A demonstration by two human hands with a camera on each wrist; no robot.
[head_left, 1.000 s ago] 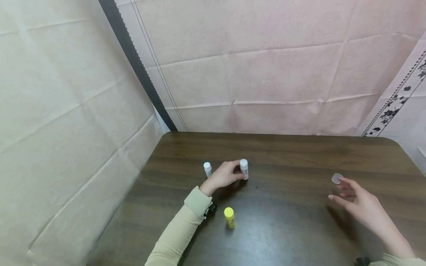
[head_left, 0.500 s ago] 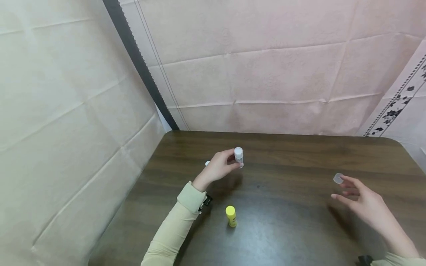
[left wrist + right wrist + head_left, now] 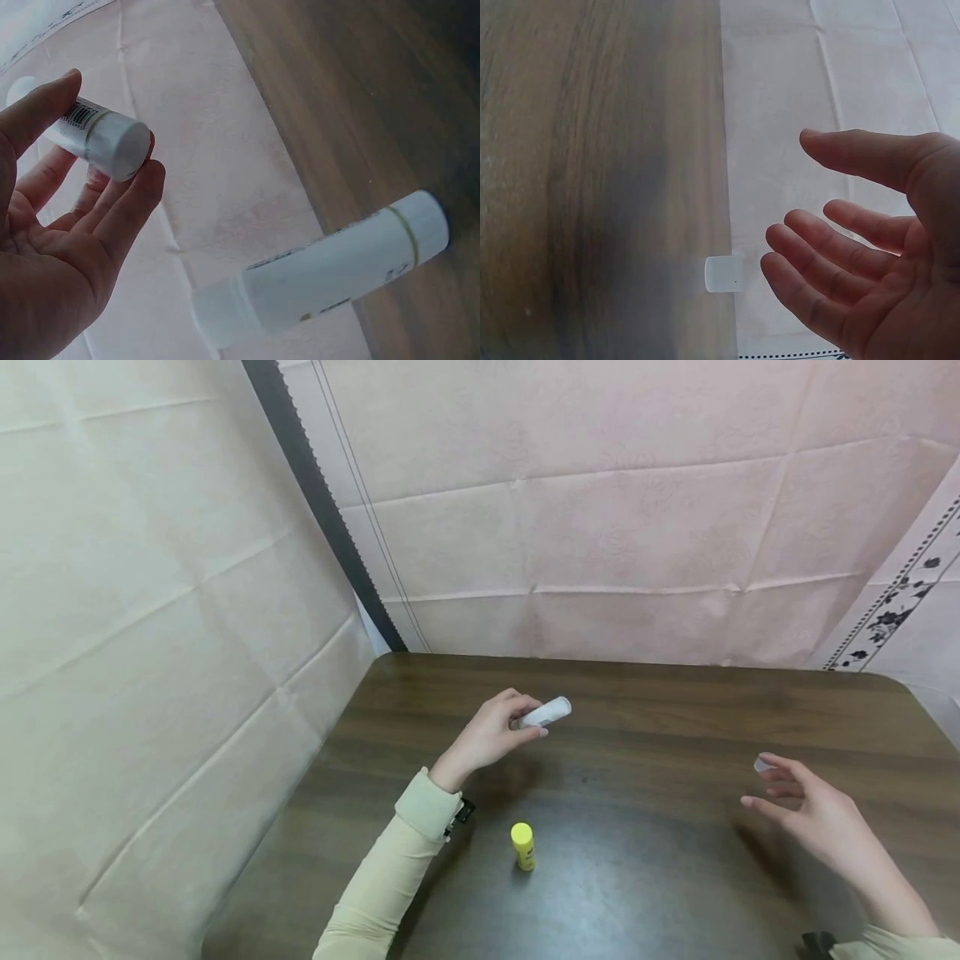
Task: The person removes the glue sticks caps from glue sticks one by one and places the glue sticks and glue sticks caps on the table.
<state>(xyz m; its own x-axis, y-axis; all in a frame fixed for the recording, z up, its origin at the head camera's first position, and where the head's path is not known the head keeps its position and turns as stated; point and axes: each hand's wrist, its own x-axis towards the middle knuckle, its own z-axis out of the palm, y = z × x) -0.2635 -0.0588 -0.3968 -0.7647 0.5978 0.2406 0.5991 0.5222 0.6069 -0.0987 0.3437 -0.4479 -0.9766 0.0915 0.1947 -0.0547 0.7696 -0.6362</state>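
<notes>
My left hand (image 3: 491, 731) grips a white glue stick (image 3: 545, 712) between thumb and fingers, raised over the table and tilted sideways. Its barcode label and smooth white end face the left wrist view. Beside that hand stands a second white glue stick (image 3: 322, 270), hidden behind the hand in the head view. A yellow glue stick (image 3: 523, 847) stands upright nearer the person. On the right, my right hand (image 3: 813, 814) hovers with relaxed, spread fingers and holds nothing. Just past its fingertips sits a small translucent cap (image 3: 722, 274), partly covered by the fingers in the head view.
The dark wood-grain table (image 3: 637, 860) has rounded far corners. Pale creased cloth (image 3: 637, 527) hangs behind it, and another pale sheet (image 3: 150, 652) hangs along the left side. A dark device (image 3: 463, 812) is strapped at the left wrist.
My left hand has lifted the white glue stick off the table, moved slightly left and away, and tipped it from upright to sideways. The right hand stays nearly in place beside the cap.
</notes>
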